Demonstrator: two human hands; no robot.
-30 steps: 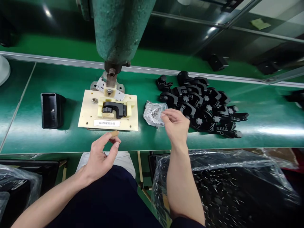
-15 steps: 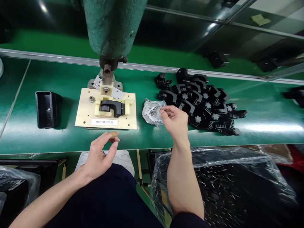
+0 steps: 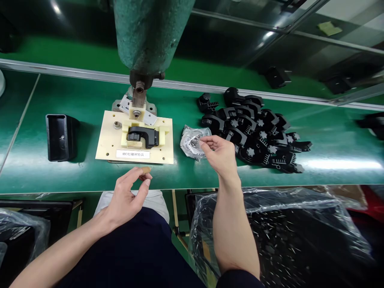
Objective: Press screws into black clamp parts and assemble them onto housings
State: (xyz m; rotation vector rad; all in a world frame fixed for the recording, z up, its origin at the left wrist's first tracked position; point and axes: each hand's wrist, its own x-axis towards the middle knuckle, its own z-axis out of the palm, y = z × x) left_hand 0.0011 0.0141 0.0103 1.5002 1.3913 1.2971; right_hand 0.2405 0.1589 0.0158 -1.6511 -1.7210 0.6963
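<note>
Bag (image 3: 186, 147) of crinkled clear plastic, dark print across it, lies on the green bench (image 3: 330, 140) between the jig and the pile. From where I stand, the right hand (image 3: 220, 154) covers its right edge, fingertips drawn together at the shiny bits (image 3: 195, 141) inside; whether they pinch one, I can't tell. The bits are too small to make out singly. Over by the near edge, the left hand (image 3: 130, 194) is loosely curled, thumb and forefinger apart, gripping nothing I can see; tan tape (image 3: 146, 170) wraps one finger.

The jig (image 3: 105, 146) is a flat cream board with pale yellow blocks, cradling a smooth, hooked black part (image 3: 147, 136). Above hangs the press (image 3: 150, 36), rough green metal, its top cut off, blocking the view behind. Matte black pieces overlap in the pile (image 3: 261, 132), many half buried. Left of the jig stands a hollow box (image 3: 71, 138). Film glare and my angle blur the bin (image 3: 300, 200) below.
</note>
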